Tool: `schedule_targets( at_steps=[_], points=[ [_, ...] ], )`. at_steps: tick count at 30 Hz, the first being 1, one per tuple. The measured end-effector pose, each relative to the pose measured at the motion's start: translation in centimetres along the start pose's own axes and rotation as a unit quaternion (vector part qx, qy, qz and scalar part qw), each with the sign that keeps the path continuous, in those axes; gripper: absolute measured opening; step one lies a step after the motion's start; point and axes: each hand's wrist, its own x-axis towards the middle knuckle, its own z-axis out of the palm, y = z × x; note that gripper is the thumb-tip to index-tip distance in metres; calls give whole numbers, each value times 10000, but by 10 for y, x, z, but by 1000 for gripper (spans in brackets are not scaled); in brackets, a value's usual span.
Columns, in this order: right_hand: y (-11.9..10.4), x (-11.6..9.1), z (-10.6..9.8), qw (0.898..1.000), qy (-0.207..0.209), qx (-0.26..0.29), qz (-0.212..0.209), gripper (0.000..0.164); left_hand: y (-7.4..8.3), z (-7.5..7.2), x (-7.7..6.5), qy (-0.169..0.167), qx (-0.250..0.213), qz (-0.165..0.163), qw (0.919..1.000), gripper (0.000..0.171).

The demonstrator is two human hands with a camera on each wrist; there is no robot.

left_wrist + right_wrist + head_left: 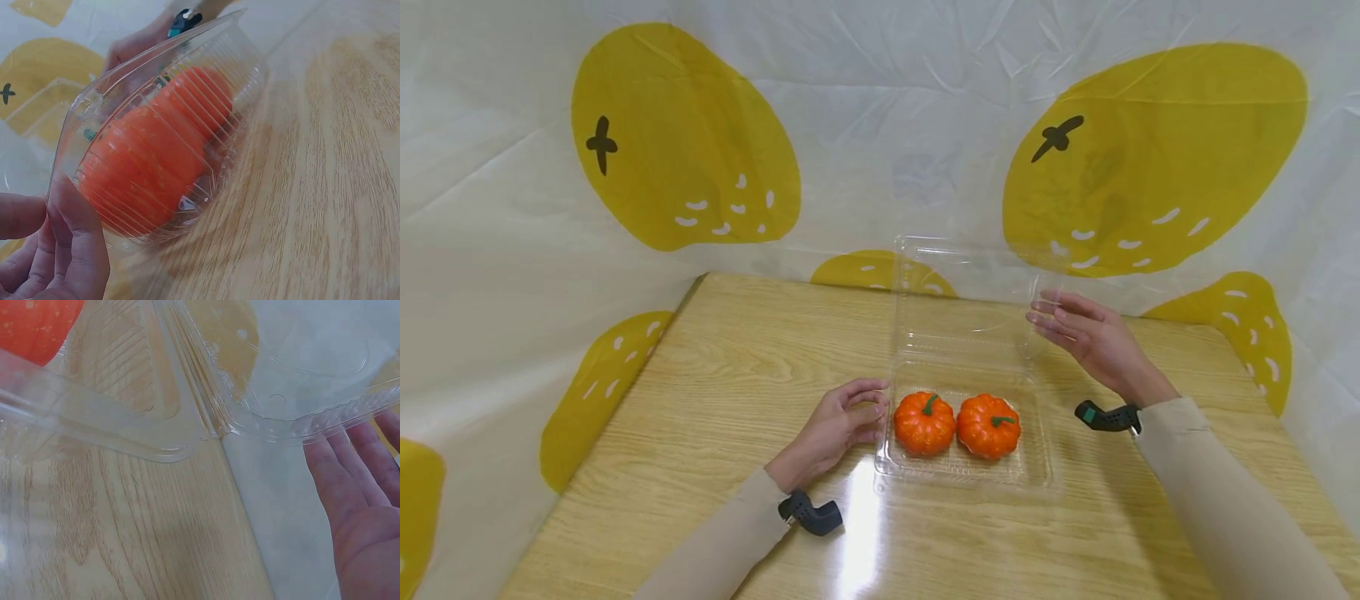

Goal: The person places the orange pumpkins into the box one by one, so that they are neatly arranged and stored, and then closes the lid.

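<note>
A clear plastic clamshell container (1041, 467) sits on the table with its lid (962, 243) raised at the far side. Two small orange pumpkins (921, 435) with green stems lie side by side in the base. My left hand (838, 425) is at the base's left side; in the left wrist view its thumb (22, 215) and fingers pinch the rim. At the lid's right edge is my right hand (1093, 342). Its extended fingers (334, 475) touch the outside of the lid, seen partly through the plastic, and do not curl round it.
The wooden table (760, 333) extends on both sides of the container. A white cloth with yellow lemon prints (865, 150) hangs behind the table and along its left side. Dark straps with camera mounts (816, 515) are on both wrists.
</note>
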Motion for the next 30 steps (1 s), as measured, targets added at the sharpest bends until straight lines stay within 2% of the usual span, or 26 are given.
schedule_targets(
  at_steps=[7,10,14,21,30],
  points=[
    [-5,-3,1,9998,-50,-55,165,43,-1,0,0,-32,47,-14,10000,51],
    [-8,-5,3,9994,18,-279,210,47,0,0,0,-23,44,-13,10000,51],
    [-13,-7,6,9981,-7,-585,172,51,0,1,-1,-34,50,19,10000,51],
    [-21,-12,13,9984,-261,-499,0,54,0,2,-1,-38,91,29,9999,52],
    [-28,-17,16,9963,-388,-763,76,63,0,1,-1,-51,74,23,10000,51]
  ],
)
